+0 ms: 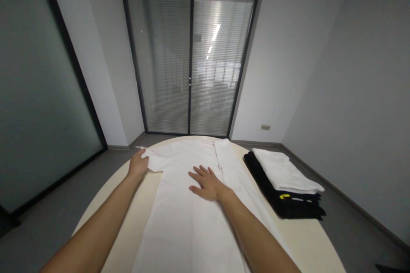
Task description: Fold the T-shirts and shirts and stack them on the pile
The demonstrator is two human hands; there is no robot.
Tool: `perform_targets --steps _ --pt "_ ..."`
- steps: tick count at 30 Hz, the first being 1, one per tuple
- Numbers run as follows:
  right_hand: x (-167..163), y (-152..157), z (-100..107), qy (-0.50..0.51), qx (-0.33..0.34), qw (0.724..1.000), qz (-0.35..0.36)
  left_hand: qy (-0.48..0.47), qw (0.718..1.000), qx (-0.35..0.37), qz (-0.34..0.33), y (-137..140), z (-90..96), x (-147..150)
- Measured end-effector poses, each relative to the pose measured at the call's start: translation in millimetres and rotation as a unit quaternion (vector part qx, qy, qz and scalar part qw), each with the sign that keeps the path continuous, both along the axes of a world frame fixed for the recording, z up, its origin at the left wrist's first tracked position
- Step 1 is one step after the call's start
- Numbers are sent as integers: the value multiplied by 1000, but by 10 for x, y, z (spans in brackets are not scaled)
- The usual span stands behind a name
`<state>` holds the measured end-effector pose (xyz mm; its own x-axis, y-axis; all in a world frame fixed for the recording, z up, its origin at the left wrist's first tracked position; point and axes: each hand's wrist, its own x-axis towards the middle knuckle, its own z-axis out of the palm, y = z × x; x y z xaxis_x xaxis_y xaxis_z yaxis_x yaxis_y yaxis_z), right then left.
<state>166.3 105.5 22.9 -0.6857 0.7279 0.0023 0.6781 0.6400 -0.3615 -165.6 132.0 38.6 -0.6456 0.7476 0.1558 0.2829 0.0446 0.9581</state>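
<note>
Shirt [185, 226], lying flat on the table [310, 239] beneath my right hand [206, 184], which rests splayed; my left hand [139, 164] pinches its sleeve [157, 161]. Probably light, soft and hard to damage; best taken by sleeve or side edge. White, lightly creased, a ragged line [218, 160] just beyond my right hand.
</note>
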Motion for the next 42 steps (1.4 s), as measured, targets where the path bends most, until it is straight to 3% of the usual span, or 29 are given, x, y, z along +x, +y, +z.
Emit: perform_targets --steps 3,6,11,14,17,22,31,37,42 --pt "10 7 -11 8 7 1000 0 143 988 13 -56 112 142 291" --pt "11 -5 -5 18 13 1000 0 260 956 21 -133 152 136 696" --pt "17 5 -5 72 68 994 -37 385 874 -4 -297 -20 -193 1268" --pt "25 50 -31 84 98 988 -90 426 840 -23 -337 -157 -351 1400" --pt "30 88 -65 88 111 983 -114 453 831 -36 -320 -247 -357 1398" --pt "31 78 -64 80 99 988 -92 484 827 -71 -276 -327 -303 1283" --pt "47 47 -35 38 39 995 -83 494 837 -140 -188 -423 -487 1056" --pt "56 31 -21 27 27 996 -77 472 859 -149 -133 -384 -415 852" --pt "59 12 2 37 21 997 -70 441 877 -138 -135 -285 -429 742"
